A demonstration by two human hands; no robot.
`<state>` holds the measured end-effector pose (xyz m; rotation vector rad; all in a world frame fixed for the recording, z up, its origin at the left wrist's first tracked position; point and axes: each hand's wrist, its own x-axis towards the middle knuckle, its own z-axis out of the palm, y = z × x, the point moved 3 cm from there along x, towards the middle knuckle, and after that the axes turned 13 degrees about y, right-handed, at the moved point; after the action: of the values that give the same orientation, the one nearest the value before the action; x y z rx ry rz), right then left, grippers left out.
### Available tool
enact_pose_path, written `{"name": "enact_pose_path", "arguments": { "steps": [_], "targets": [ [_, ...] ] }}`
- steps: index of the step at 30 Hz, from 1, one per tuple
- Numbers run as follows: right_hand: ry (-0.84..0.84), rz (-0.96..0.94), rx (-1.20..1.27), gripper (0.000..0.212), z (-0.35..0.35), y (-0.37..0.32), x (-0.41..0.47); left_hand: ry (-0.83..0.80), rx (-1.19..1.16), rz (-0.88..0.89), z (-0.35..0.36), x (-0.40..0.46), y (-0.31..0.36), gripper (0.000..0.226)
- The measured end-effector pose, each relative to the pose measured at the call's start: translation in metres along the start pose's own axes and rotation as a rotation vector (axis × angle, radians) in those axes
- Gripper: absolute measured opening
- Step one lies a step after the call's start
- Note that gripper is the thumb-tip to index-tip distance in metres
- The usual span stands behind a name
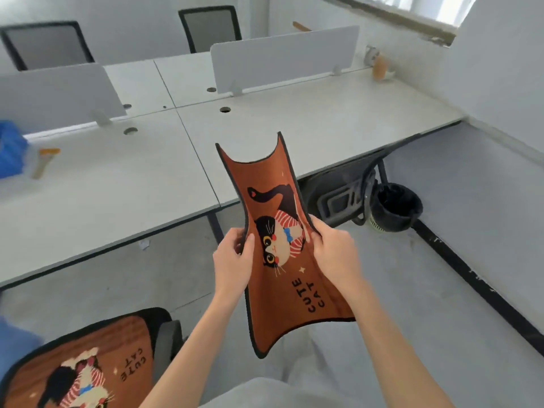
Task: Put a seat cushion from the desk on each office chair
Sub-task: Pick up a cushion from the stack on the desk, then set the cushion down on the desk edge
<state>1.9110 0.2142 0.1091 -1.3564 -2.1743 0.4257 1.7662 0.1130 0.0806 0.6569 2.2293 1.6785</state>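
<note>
1. The person held a thin orange seat cushion with black piping and a cartoon cat print [282, 245] up in the air with both hands, its two long sides pulled in so that it bowed into a trough.
2. The left hand [232, 259] gripped the cushion's left edge, thumb lying on the printed face and fingers curled round behind.
3. The right hand [335, 254] gripped the opposite edge at about the same height, its fingers wrapped over the piping, and the cat's face sat between the two hands.
4. The words "CUTE CAT" were just below the right hand, and the cushion's far end flared out above both hands, in front of the edge of the long white desk [323, 119].
5. Below and left of the left hand, a second orange cat-print cushion [79, 369] lay flat on the seat of a black office chair [164, 334].
6. Beyond the right hand, another black office chair [338, 195] was pushed under the desk, with a black waste bin [397, 207] on the floor just beside it.
7. Far beyond both hands, across the desk and its white divider panels [282, 57], two black mesh chair backs [210, 28] stood against the wall.
8. Well to the left of the left hand, a blurred blue object [11, 148] sat on the desk; what it was I could not tell.
</note>
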Motion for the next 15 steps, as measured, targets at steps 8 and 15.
{"name": "enact_pose_path", "arguments": {
  "steps": [8, 15],
  "targets": [
    [-0.234, -0.237, 0.127, 0.036, 0.082, -0.04, 0.181, 0.306, 0.061, -0.082, 0.033, 0.146, 0.013, 0.012],
    [-0.293, -0.214, 0.227, 0.036, 0.186, -0.079, 0.303, 0.366, 0.14, -0.117, 0.03, 0.285, -0.011, 0.016]
  ]
}}
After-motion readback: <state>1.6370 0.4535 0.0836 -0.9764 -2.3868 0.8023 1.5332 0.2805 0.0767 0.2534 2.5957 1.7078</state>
